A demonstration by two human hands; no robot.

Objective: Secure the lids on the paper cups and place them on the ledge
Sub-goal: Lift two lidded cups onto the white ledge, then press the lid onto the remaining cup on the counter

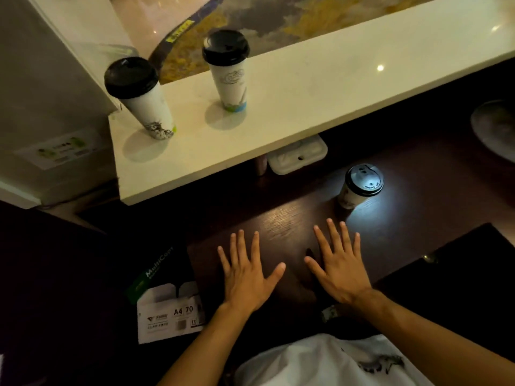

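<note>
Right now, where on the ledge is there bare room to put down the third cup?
The ledge is bare along its whole stretch to the right of the blue-banded cup. The left end is crowded: that cup and the tilted-looking cup stand there, with only a narrow gap between. The third cup waits below on the dark desk.

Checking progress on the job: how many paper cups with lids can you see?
3: two stand on the white ledge, left cup and middle cup; a third cup sits on the dark counter below.
</note>
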